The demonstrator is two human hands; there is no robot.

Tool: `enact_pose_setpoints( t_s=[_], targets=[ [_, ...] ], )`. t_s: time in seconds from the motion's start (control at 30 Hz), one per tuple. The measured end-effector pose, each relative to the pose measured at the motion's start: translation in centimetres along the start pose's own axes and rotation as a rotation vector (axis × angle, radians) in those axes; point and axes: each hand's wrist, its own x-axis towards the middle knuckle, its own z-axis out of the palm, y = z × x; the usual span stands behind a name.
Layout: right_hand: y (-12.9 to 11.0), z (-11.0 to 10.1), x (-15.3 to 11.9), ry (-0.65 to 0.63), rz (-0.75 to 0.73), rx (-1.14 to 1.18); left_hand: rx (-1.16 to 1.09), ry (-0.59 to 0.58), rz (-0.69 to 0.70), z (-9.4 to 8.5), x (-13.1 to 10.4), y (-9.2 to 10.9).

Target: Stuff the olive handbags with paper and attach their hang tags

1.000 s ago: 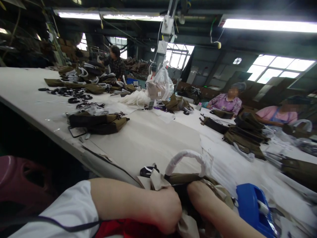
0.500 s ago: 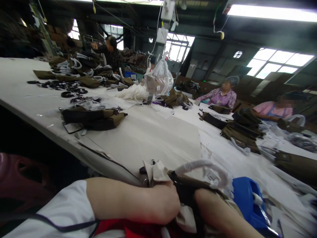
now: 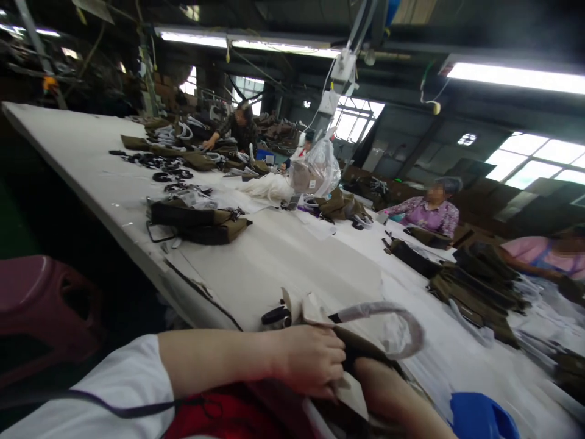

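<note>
At the table's near edge lies an olive-brown bag [image 3: 363,346] with a wrapped, looped handle [image 3: 414,329]. My left hand [image 3: 315,361] is closed on the bag's near edge, its fingers curled over pale beige material [image 3: 351,390]. More beige material [image 3: 315,310] sticks up beyond that hand, beside a black strap with a metal ring [image 3: 276,316]. My right hand [image 3: 372,373] reaches down into the bag; its fingers are hidden inside, so what they touch cannot be seen.
A blue plastic object [image 3: 479,417] sits at lower right. Dark bags [image 3: 196,222] lie stacked on the white table [image 3: 274,256], with more bags [image 3: 475,292] at right. Co-workers stand along the far side. A pink stool [image 3: 27,292] is at left; a plastic-wrapped bundle [image 3: 315,171] stands mid-table.
The view has swung left, so things sit farther right and lower. My left hand's fingers show more clearly, still on the bag. A far co-worker's arm has come down to the pile.
</note>
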Motion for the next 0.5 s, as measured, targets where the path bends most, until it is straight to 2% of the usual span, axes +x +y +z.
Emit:
enact_pose_setpoints(
  t_s=[0.03,0.07,0.1,0.13,0.17,0.23,0.27,0.37,0.5],
  targets=[
    [-0.4,-1.0,0.4,-0.109,-0.038,0.05,0.009,0.223,-0.034,-0.4,-1.4,-0.2],
    [-1.0,-2.1,0.9,-0.2,-0.07,0.128,0.024,0.429,-0.132,-0.7,-2.9,-0.4],
    [-1.6,-3.0,1.5,-0.274,-0.1,0.212,0.035,0.608,-0.29,-0.8,-4.3,-0.5],
    [-2.3,-3.8,2.0,-0.318,-0.127,0.28,0.033,0.728,-0.476,-0.6,-5.7,-0.7],
    [-2.9,-4.2,2.5,-0.338,-0.15,0.334,0.014,0.786,-0.645,-0.2,-6.9,-0.8],
    [-4.2,-4.3,3.4,-0.342,-0.184,0.393,-0.068,0.742,-0.868,0.7,-8.6,-1.3],
    [-4.7,-4.0,3.7,-0.333,-0.202,0.397,-0.117,0.68,-0.901,1.1,-9.0,-1.5],
    [-6.2,-2.7,4.3,-0.301,-0.28,0.379,-0.188,0.548,-0.824,1.3,-8.7,-1.9],
    [-6.8,-0.8,4.8,-0.191,-0.362,0.403,-0.187,0.447,-0.681,0.0,-5.9,-1.4]
  ],
)
